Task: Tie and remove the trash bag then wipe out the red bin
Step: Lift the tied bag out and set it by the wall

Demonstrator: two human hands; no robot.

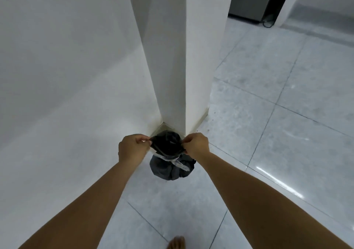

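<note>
A black trash bag [169, 167] hangs low over the tiled floor beside the foot of a white pillar. Its full lower part bulges below a gathered neck, and its top edge is stretched out flat between my hands. My left hand [132, 148] pinches the left end of that edge. My right hand [197, 145] pinches the right end. Both forearms reach in from the bottom corners. No red bin is in view.
The white pillar [172, 57] rises just behind the bag, with a white wall [57, 66] to its left. Glossy grey floor tiles [277, 124] spread to the right. A dark appliance with a cable [251, 1] stands far back right. My bare foot [177, 243] shows at the bottom edge.
</note>
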